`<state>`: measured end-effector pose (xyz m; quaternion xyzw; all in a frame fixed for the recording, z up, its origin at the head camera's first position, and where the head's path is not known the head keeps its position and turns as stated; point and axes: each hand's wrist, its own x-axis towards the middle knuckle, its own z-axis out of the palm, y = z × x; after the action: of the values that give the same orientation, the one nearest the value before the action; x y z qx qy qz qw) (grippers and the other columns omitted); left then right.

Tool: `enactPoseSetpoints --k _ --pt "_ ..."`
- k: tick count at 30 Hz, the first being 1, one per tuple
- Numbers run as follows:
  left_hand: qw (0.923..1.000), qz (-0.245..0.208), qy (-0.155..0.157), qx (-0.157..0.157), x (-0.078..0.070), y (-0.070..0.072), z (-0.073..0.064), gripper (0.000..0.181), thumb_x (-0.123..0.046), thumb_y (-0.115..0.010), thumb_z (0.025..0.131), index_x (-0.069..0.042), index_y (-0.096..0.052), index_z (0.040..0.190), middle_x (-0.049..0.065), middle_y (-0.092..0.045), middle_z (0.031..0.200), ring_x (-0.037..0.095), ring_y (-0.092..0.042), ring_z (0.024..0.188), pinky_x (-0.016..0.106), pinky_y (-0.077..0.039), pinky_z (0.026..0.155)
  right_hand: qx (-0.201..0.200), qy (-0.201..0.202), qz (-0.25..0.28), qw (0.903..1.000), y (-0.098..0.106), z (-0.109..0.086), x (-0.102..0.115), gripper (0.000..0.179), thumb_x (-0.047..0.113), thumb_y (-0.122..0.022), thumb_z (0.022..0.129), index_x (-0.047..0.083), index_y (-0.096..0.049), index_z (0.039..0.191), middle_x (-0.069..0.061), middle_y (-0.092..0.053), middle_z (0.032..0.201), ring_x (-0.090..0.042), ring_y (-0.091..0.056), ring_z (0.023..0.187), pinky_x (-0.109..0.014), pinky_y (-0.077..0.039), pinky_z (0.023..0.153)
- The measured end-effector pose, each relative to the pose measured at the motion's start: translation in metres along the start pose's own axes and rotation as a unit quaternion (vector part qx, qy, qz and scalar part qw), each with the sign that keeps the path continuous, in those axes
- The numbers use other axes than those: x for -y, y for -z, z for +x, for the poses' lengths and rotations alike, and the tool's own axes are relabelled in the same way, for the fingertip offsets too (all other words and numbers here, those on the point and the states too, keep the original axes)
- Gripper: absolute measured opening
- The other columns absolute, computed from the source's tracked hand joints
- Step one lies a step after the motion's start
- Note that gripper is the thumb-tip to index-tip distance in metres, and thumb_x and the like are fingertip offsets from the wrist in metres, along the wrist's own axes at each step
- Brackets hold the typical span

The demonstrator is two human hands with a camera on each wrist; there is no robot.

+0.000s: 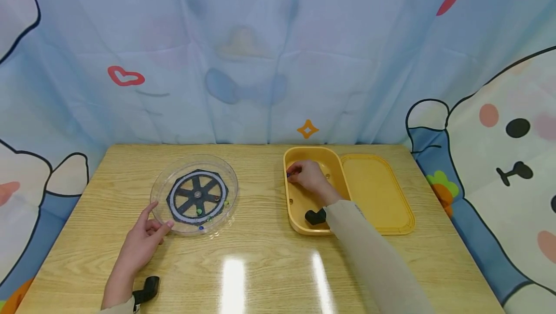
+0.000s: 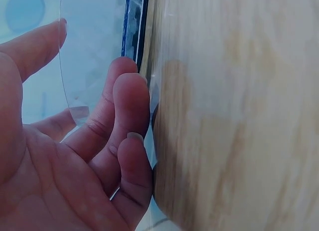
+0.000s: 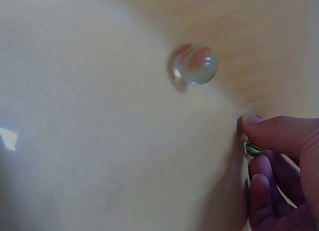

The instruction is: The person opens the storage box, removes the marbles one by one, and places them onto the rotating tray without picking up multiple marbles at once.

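My right hand (image 1: 307, 175) is down inside the yellow tub (image 1: 299, 225), close to its left wall. Its thumb and fingers pinch a dark green striped marble (image 3: 254, 148), partly hidden by the fingers. A clear marble with an orange swirl (image 3: 197, 64) lies near that hand in the right wrist view. My left hand (image 1: 141, 242) touches the near left rim of a round clear dish (image 1: 161, 212) with thumb and index finger. In the left wrist view the other fingers (image 2: 130, 94) bend loosely beside the dish. A black and white spoked wheel pattern (image 1: 197, 194) shows in the dish.
Several marbles lie in the dish's near right part, among them a green marble (image 1: 199, 211) and a blue marble (image 1: 201, 227). Small amber marbles (image 1: 291, 201) lie in the tub. A yellow lid (image 1: 378, 193) lies right of the tub on the wooden table (image 1: 260, 256).
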<state>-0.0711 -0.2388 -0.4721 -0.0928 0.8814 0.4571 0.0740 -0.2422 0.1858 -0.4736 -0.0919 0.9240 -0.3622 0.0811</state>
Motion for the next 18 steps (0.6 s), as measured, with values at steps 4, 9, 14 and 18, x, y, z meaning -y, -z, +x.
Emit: enactPoseSetpoints --k 4,9,14,18 --pt "1.0 0.003 -0.005 -0.001 0.001 0.0 0.0 0.081 -0.042 -0.061 0.099 -0.009 -0.017 0.159 0.007 -0.061 0.083 0.018 -0.052 0.065 0.03 -0.039 0.061 0.0 0.0 -0.004 1.0 0.0 0.001 0.001 0.011 0.007 -0.077 0.086 0.005 -0.075 0.097 -0.004 -0.07 0.086 -0.018 -0.062 0.078 -0.032 -0.05 0.073" --pt "0.9999 0.008 -0.011 -0.005 0.0 0.0 0.001 0.081 -0.041 -0.061 0.099 -0.008 -0.017 0.159 0.006 -0.061 0.083 0.018 -0.05 0.064 0.03 -0.038 0.06 -0.007 0.003 0.002 1.0 0.004 -0.001 0.006 0.01 0.007 -0.075 0.087 0.005 -0.075 0.097 -0.005 -0.07 0.088 -0.02 -0.062 0.079 -0.034 -0.05 0.075" --pt "1.0 0.003 -0.004 -0.002 -0.001 0.0 0.001 0.08 -0.04 -0.061 0.1 -0.009 -0.016 0.159 0.007 -0.06 0.084 0.018 -0.051 0.065 0.03 -0.039 0.06 -0.015 0.003 0.012 0.9998 0.009 -0.003 0.01 0.01 0.01 -0.073 0.09 0.007 -0.074 0.099 -0.005 -0.071 0.093 -0.021 -0.064 0.084 -0.036 -0.051 0.076" --pt "1.0 0.0 -0.002 0.0 0.0 0.0 0.0 0.08 -0.04 -0.061 0.1 -0.009 -0.016 0.159 0.007 -0.06 0.083 0.018 -0.051 0.066 0.031 -0.039 0.062 -0.025 0.008 0.017 0.9995 0.015 -0.006 0.014 0.011 0.014 -0.075 0.09 0.009 -0.074 0.1 -0.003 -0.071 0.094 -0.02 -0.064 0.086 -0.036 -0.05 0.075"
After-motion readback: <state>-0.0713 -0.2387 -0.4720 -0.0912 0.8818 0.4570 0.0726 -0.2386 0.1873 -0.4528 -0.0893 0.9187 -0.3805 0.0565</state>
